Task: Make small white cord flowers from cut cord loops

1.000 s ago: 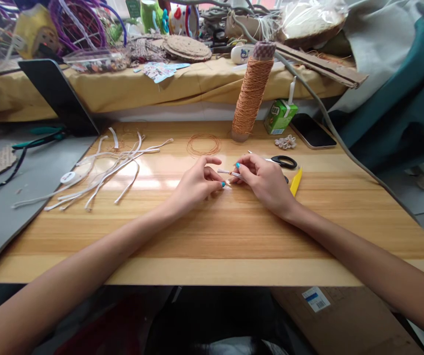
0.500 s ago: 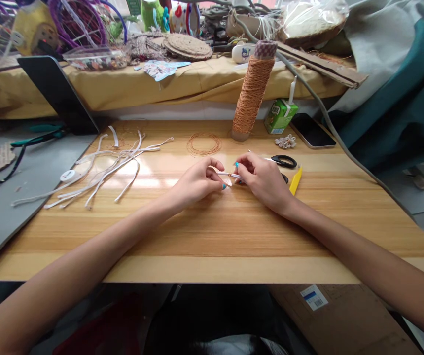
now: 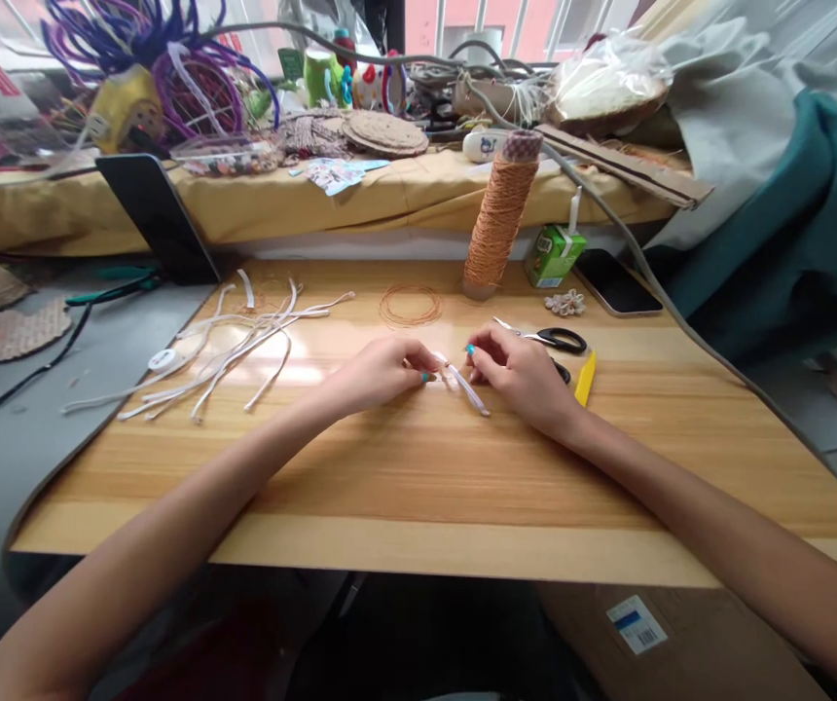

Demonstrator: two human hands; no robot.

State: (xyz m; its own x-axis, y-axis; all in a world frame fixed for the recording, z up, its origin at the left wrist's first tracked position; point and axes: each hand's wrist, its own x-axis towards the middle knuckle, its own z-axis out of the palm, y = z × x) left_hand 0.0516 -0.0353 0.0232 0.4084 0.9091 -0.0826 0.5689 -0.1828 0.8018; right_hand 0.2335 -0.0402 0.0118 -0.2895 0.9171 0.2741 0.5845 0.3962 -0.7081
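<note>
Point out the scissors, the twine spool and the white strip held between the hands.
scissors (image 3: 561,340): head view, on the black handle loop.
twine spool (image 3: 498,219): head view, mid-height on the wound orange twine.
white strip (image 3: 471,392): head view, on its free lower length.

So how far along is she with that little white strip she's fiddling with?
Early, it seems. Done: one small woven flower-like piece lies by the green carton. In hand: the left hand and right hand pinch one white strip between fingertips; what is being done to it is too small to tell. Left: a pile of loose white strips and a coil of thin cord lie untouched.
</note>
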